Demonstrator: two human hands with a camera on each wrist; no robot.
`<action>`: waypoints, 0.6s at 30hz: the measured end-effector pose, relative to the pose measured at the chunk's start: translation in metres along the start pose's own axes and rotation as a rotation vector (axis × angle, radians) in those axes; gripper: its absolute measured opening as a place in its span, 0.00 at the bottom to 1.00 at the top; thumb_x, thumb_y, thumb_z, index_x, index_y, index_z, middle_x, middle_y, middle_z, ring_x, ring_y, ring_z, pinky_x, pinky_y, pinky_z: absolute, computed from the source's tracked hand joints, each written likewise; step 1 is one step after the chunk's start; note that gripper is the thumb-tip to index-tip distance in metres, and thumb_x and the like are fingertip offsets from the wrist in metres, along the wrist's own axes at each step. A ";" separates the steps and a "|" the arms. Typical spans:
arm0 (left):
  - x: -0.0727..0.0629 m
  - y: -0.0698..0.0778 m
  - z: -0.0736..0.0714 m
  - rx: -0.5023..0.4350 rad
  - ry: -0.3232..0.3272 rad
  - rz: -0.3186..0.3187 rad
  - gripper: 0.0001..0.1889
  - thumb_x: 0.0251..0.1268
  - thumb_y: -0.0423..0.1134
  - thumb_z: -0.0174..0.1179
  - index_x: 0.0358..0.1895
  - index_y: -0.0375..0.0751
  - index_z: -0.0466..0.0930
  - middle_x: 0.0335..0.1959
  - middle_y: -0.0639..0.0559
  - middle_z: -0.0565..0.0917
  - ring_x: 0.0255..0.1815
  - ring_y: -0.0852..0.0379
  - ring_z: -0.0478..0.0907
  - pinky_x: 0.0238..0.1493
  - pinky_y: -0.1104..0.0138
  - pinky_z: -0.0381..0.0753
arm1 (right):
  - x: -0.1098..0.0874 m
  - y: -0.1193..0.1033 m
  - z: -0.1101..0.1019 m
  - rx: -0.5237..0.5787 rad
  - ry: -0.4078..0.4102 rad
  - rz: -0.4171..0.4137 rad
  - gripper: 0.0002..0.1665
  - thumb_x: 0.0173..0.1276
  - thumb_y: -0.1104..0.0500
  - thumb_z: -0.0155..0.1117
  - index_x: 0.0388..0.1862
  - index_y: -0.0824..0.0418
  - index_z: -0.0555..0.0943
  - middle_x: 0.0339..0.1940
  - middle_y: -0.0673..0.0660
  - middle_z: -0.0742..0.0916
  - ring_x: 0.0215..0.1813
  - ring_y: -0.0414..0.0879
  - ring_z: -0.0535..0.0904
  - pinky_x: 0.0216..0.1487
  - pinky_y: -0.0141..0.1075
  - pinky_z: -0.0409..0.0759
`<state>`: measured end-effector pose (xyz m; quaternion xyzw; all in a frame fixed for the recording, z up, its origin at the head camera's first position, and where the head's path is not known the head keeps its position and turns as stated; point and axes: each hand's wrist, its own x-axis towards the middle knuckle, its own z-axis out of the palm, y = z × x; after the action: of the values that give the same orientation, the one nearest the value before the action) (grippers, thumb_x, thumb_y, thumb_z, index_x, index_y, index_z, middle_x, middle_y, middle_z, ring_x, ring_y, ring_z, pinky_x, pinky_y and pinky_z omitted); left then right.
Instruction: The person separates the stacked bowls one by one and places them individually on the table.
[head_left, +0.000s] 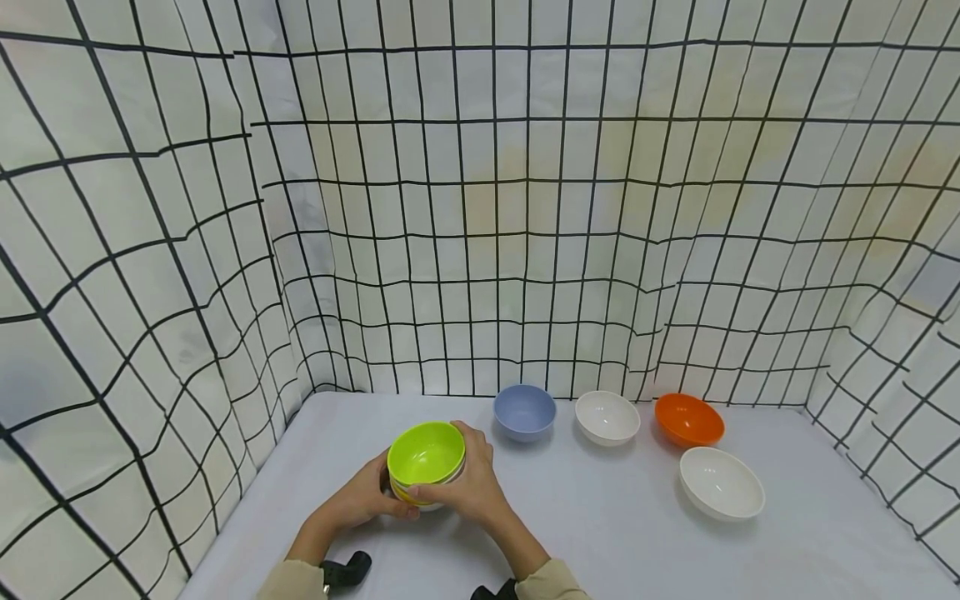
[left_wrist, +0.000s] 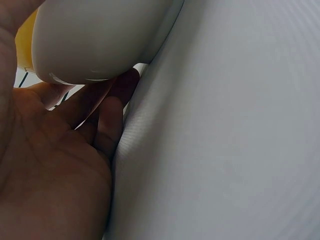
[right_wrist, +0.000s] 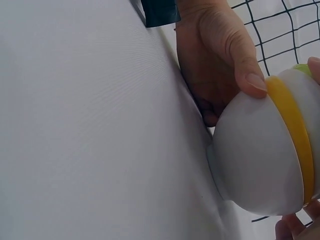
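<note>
A nested stack of bowls stands on the white table, its top one a lime green bowl (head_left: 426, 450). The right wrist view shows the layers below from the side: a white one, a yellow bowl (right_wrist: 292, 132), and a white bowl (right_wrist: 255, 150) at the bottom, its foot down at the cloth. My left hand (head_left: 366, 493) holds the stack from the left, thumb near the yellow rim and fingers low around the bottom white bowl. From the right, my right hand (head_left: 480, 482) grips the upper bowls, thumb in front and fingers at the far side; part of its grip is hidden.
Behind and right of the stack stand a blue bowl (head_left: 525, 413), a white bowl (head_left: 607, 418) and an orange bowl (head_left: 688, 420). A wider white dish (head_left: 722, 483) sits nearer on the right. White cloth walls with a black grid (head_left: 525, 208) enclose the table.
</note>
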<state>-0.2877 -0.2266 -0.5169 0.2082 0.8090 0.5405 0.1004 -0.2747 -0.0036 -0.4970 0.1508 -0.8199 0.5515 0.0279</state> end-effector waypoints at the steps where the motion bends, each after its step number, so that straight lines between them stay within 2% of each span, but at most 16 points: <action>1: 0.000 0.000 0.000 -0.001 -0.003 0.005 0.52 0.47 0.38 0.79 0.77 0.41 0.60 0.72 0.42 0.73 0.73 0.40 0.67 0.76 0.33 0.56 | 0.000 0.000 0.000 0.000 0.003 -0.001 0.67 0.42 0.37 0.85 0.79 0.49 0.61 0.67 0.51 0.73 0.68 0.48 0.62 0.64 0.50 0.73; 9: 0.001 0.000 -0.001 -0.006 0.002 -0.023 0.52 0.47 0.39 0.79 0.78 0.46 0.59 0.72 0.46 0.73 0.71 0.49 0.69 0.77 0.40 0.59 | -0.001 -0.001 0.000 0.019 0.014 -0.016 0.66 0.41 0.37 0.85 0.78 0.48 0.62 0.67 0.50 0.73 0.67 0.47 0.62 0.64 0.49 0.72; 18: 0.001 0.000 -0.001 -0.007 -0.006 -0.003 0.51 0.47 0.40 0.79 0.77 0.46 0.60 0.71 0.47 0.74 0.69 0.49 0.71 0.75 0.43 0.61 | -0.001 0.000 0.000 0.036 0.016 -0.033 0.66 0.41 0.38 0.86 0.78 0.47 0.61 0.67 0.50 0.74 0.68 0.47 0.62 0.65 0.50 0.72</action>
<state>-0.2889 -0.2269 -0.5167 0.2083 0.8071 0.5424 0.1047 -0.2737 -0.0032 -0.4976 0.1604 -0.8070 0.5669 0.0406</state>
